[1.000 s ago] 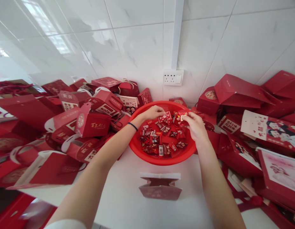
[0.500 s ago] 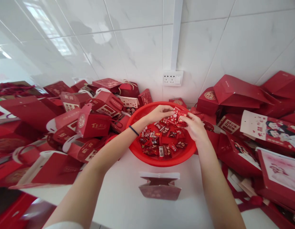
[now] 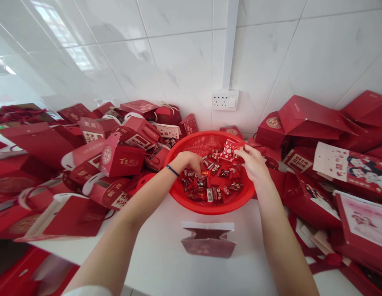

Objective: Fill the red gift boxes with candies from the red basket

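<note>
A round red plastic basket (image 3: 211, 210) holds several small wrapped candies (image 3: 214, 194). My left hand (image 3: 190, 161) reaches over its left side, fingers bent down towards the candies and apart from the thumb, with nothing visible in them. At the basket's right side, my right hand (image 3: 253, 163) is closed on red candy packets (image 3: 237, 147). A white-dotted red packet (image 3: 227, 151) shows beside its fingertips. In front of the basket, an open-topped red paper box (image 3: 208, 247) stands upright on the white table (image 3: 160, 246), its inside dark.
Piled red gift boxes (image 3: 123, 161) crowd the table's left side, and more red boxes (image 3: 311, 117) lie heaped on the right. A white tiled wall (image 3: 178, 74) with a power socket (image 3: 224, 100) rises behind the basket.
My left hand has let go of the red packets and moved left and down to the candies. My right hand stays at the basket's right side with packets in its fingers.
</note>
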Tool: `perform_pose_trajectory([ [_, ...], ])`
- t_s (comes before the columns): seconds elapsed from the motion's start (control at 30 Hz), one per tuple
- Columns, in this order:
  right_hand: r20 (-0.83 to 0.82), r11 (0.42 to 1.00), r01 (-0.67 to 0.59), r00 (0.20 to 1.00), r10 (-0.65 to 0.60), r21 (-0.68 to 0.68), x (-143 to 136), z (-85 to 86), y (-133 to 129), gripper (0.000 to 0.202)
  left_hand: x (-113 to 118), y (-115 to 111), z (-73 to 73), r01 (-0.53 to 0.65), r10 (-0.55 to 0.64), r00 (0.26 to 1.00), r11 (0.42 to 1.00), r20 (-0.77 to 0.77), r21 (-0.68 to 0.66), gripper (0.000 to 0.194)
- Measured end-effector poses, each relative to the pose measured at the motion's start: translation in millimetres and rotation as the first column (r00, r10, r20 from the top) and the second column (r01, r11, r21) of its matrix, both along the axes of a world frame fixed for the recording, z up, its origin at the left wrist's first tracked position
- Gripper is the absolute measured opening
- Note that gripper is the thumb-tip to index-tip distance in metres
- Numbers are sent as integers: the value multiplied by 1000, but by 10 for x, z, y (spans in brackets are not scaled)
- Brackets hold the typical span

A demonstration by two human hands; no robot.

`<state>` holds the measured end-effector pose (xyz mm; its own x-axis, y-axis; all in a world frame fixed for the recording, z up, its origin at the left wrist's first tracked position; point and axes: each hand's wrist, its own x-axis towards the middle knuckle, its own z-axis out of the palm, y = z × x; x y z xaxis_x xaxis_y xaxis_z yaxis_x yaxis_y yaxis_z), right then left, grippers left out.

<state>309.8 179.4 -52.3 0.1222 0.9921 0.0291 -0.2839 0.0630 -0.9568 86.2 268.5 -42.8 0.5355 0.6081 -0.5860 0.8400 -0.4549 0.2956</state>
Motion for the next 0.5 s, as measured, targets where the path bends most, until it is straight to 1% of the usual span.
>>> perform_pose_trajectory([
  [0.07,-2,1000,4,1000,-4,0,-6,7,-5,18,13,-34,-51,-11,12,1000,1000,-12,11,27],
  [0.13,-6,1000,10,1000,-10,0,-13,15,-10,16,51,-77,-76,13,-13,1000,1000,-3,24,27],
  [0.23,-18,1000,21,1000,-21,0,-23,29,-16,15,119,-126,-75,81,-81,996,996,26,28,23],
  [0.3,-27,1000,27,999,-27,-3,-28,42,-20,15,148,-134,-54,101,-103,993,994,55,37,20],
  [0.4,-43,1000,25,999,-25,-10,-31,65,-28,18,153,-112,-2,103,-112,983,992,146,70,24],
  [0.5,-58,1000,22,998,-23,-18,-28,89,-31,23,123,-76,54,82,-101,957,994,274,79,27],
])
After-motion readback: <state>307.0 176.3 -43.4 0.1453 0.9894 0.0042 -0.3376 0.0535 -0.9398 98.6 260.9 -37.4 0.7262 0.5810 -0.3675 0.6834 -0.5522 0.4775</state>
